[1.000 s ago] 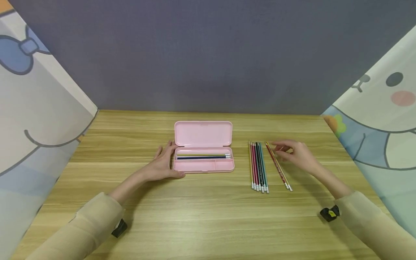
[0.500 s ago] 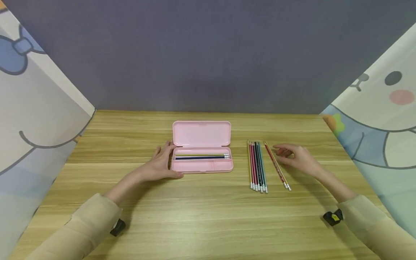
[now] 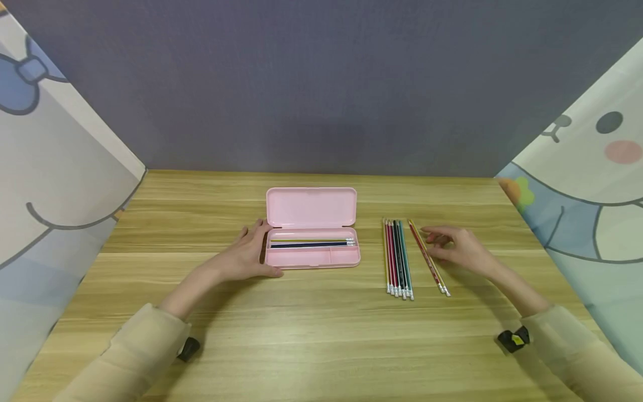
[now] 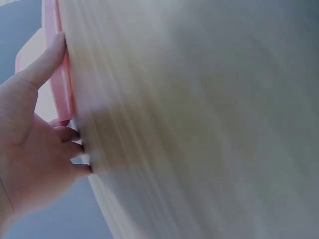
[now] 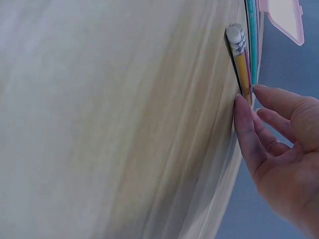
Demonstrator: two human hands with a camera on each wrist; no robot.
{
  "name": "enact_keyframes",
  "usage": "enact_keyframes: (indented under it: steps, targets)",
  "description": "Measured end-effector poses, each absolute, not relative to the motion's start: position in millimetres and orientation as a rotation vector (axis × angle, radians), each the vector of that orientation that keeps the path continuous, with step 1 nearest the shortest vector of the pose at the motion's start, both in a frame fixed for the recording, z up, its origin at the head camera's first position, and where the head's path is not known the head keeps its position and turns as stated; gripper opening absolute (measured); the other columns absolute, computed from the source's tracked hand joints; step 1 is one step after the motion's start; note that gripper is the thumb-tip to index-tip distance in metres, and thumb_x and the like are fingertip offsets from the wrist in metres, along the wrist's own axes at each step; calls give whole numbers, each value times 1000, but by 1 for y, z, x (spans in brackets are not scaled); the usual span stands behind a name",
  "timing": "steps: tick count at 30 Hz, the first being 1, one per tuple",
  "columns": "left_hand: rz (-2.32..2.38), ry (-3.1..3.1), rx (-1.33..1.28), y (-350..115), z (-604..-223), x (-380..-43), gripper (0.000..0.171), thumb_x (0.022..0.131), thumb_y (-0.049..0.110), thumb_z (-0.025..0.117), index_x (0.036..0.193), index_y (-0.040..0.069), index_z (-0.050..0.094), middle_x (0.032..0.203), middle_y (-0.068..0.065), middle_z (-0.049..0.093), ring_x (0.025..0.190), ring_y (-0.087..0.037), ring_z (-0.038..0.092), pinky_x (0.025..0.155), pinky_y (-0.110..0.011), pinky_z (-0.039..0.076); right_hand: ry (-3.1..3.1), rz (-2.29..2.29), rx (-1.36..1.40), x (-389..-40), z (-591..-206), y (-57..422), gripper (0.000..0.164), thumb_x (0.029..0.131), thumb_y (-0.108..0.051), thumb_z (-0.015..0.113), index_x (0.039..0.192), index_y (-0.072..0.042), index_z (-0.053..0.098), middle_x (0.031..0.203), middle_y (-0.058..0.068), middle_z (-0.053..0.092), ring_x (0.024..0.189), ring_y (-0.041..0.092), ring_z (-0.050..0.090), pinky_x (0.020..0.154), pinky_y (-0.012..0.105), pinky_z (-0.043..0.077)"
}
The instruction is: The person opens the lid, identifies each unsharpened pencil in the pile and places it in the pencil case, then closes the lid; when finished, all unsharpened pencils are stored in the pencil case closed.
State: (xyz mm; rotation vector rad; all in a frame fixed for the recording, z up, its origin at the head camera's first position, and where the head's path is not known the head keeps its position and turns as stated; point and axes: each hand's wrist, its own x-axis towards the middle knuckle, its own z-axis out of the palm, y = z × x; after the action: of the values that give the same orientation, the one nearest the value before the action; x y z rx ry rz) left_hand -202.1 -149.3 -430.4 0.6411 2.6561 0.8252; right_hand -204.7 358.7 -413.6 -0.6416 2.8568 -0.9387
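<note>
An open pink pencil case (image 3: 298, 258) lies on the table with its lid (image 3: 311, 206) tipped back. A yellow pencil (image 3: 301, 240) and dark pencils (image 3: 306, 244) rest in its rear compartment. My left hand (image 3: 246, 257) spans the case's left end, thumb at the front edge and index finger at the back corner. To the right, my right hand (image 3: 462, 248) hovers low beside a slanted red pencil (image 3: 422, 247) and yellow pencil (image 3: 436, 268). Its thumb and fingertips are close to the yellow one; the right wrist view does not make clear whether they touch it.
A row of several pencils (image 3: 398, 259), red, black and teal among them, lies between the case and the slanted pair, erasers toward me. A dark grey panel (image 3: 321, 89) stands behind the wooden table (image 3: 311, 335). Cartoon-printed panels (image 3: 593, 184) flank both sides.
The right hand has shifted very slightly, its fingers still near the slanted pencils. My left hand stays at the case. The pencils keep their places; the head view has moved a little.
</note>
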Motion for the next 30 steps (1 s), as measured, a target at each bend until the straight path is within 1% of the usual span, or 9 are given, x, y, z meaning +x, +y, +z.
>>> enact_keyframes:
  steps: [7, 12, 16, 21, 26, 30]
  targets:
    - [809, 2639, 616, -149, -424, -201, 109, 78, 48, 87, 154, 0, 25, 166, -35, 18, 158, -51, 6, 128, -68, 5, 2753, -1047, -561, -199, -414, 358, 54, 88, -1, 76, 138, 9, 58, 112, 25, 71, 84, -1, 66, 60, 26, 63]
    - [793, 2620, 623, -150, -423, -202, 111, 79, 52, 85, 155, -2, 24, 167, -35, 17, 159, -51, 6, 128, -69, 5, 2716, -1062, -541, -198, -416, 360, 57, 89, 1, 75, 141, 9, 55, 114, 26, 69, 83, -2, 65, 60, 28, 63]
    - [805, 2578, 612, -153, -421, -203, 112, 82, 54, 82, 158, -1, 21, 168, -35, 9, 159, -50, 3, 128, -67, 3, 2703, -1069, -520, -197, -415, 361, 58, 89, 2, 75, 143, 8, 54, 116, 25, 68, 84, -2, 65, 60, 28, 63]
    - [827, 2518, 592, -158, -418, -203, 112, 85, 53, 80, 161, 1, 16, 169, -35, -2, 158, -52, -2, 127, -68, 0, 2680, -1097, -518, -194, -413, 361, 60, 88, 1, 76, 143, 9, 52, 117, 27, 67, 84, -1, 64, 60, 28, 63]
    - [852, 2485, 575, -160, -419, -203, 112, 86, 53, 79, 162, 3, 13, 168, -34, -7, 156, -57, -6, 125, -71, 0, 2659, -1127, -501, -193, -413, 360, 60, 88, 2, 75, 143, 10, 52, 118, 27, 66, 83, 0, 64, 60, 28, 63]
    - [884, 2452, 558, -160, -420, -204, 112, 87, 52, 78, 163, 5, 11, 169, -33, -11, 155, -57, -11, 124, -74, -2, 2659, -1121, -489, -192, -414, 360, 60, 88, 4, 75, 143, 11, 52, 118, 28, 66, 82, -1, 64, 60, 28, 63]
